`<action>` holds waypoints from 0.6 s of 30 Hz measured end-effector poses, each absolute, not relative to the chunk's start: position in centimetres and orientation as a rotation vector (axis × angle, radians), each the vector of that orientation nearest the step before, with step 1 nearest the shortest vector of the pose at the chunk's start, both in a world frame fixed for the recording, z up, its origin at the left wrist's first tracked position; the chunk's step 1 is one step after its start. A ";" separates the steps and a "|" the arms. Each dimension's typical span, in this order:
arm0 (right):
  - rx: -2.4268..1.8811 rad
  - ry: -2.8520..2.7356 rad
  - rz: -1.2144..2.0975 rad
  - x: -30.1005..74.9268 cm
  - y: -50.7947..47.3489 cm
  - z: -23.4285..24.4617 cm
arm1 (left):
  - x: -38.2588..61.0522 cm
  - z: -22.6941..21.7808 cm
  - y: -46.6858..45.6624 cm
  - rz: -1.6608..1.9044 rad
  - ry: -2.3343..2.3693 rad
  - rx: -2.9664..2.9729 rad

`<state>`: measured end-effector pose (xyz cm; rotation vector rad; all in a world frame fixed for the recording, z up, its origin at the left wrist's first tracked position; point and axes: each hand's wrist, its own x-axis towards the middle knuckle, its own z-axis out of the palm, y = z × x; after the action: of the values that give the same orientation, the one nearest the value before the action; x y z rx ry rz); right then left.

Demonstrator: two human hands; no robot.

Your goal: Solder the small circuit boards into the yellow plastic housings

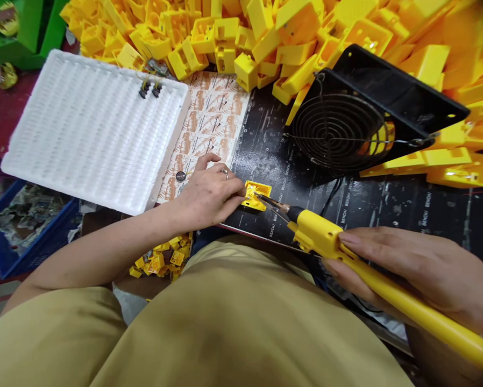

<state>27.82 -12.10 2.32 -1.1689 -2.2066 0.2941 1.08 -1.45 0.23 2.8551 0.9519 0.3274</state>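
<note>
Head view: the right hand (419, 263) grips a yellow soldering iron (322, 232), its tip at a small yellow case (261, 204) near the black work surface's (298, 188) front edge. The left hand's (209, 193) fingertips bunch at the case's left side; whether they pinch it, I cannot tell. Work surface separates case and fan (398, 91); a foam tray (104, 134) lies left.

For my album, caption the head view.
Right hand holds a yellow soldering iron over a small yellow casing beside the left hand.

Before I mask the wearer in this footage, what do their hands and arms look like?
The left hand is gloveless and wears a silvery ring; its forearm is bare. The right hand is gloveless too; no ring shows.
</note>
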 end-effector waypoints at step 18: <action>-0.964 -2.290 0.281 26.7 -11.4 3.4 | 2.4 0.6 -1.5 0.140 1.002 3.018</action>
<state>26.66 -11.42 3.39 -0.9641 -2.2904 0.2812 2.41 -1.50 0.63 3.0179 1.0016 0.1404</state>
